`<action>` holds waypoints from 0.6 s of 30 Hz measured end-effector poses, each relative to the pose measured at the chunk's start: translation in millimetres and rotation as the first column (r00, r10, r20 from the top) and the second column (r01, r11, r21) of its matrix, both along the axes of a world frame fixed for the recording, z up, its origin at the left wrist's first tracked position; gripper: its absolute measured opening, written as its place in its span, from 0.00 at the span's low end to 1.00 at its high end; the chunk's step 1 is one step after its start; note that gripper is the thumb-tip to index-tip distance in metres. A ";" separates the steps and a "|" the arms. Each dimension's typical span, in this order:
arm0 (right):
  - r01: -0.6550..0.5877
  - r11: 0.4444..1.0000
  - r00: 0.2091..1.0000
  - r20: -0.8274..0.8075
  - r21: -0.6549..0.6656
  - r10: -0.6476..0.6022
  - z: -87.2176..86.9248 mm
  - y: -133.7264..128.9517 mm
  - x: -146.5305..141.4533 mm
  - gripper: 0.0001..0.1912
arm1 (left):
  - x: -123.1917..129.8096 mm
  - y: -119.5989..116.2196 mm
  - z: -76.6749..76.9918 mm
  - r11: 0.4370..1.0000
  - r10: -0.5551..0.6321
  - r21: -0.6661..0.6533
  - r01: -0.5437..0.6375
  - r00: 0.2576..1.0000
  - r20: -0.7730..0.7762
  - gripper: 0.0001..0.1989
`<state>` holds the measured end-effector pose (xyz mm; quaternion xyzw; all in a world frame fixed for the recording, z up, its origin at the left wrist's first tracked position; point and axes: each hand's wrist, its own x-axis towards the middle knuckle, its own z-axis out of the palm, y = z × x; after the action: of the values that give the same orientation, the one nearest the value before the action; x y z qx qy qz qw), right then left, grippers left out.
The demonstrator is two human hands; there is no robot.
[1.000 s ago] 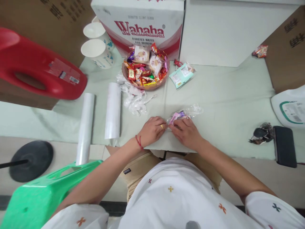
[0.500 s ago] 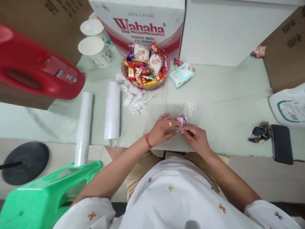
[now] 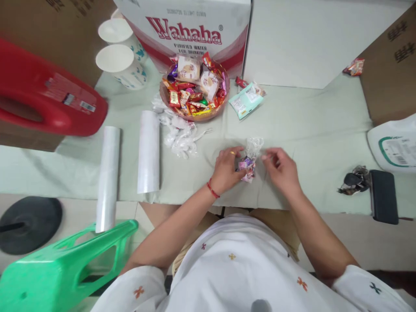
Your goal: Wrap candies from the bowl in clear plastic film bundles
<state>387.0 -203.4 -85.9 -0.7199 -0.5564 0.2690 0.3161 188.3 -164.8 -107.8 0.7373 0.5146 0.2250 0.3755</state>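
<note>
A small clear plastic bag with purple and pink wrapped candies in its lower part lies on the cloth-covered table near the front edge. My left hand is at the bag's left side, thumb and fingers around the candy part. To the right of the bag, my right hand hovers with bent fingers, apart from the bag and with nothing seen in it. Further back stands a round bowl full of wrapped candies and two wrapped cakes. Crumpled clear bags lie in front of it.
Two white rolls lie left. Behind them are paper cups and a red jug. A mint packet is right of the bowl. Keys, a phone and a white bottle sit far right. White boxes stand behind.
My right hand has let go of the bag and moved right and slightly up. The bag is turned, its candy end now nearer me. My left hand has shifted beside it.
</note>
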 end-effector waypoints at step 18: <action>-0.522 0.844 0.853 0.074 0.123 0.517 41.0 38.6 -6.6 0.06 | 7.6 23.9 16.4 0.993 -0.073 -0.105 0.052 0.975 -0.211 0.12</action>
<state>380.4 -164.8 -44.9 -0.5237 -0.7536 0.2914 0.2701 195.9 -140.8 -91.4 0.7536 0.5391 0.1067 0.3606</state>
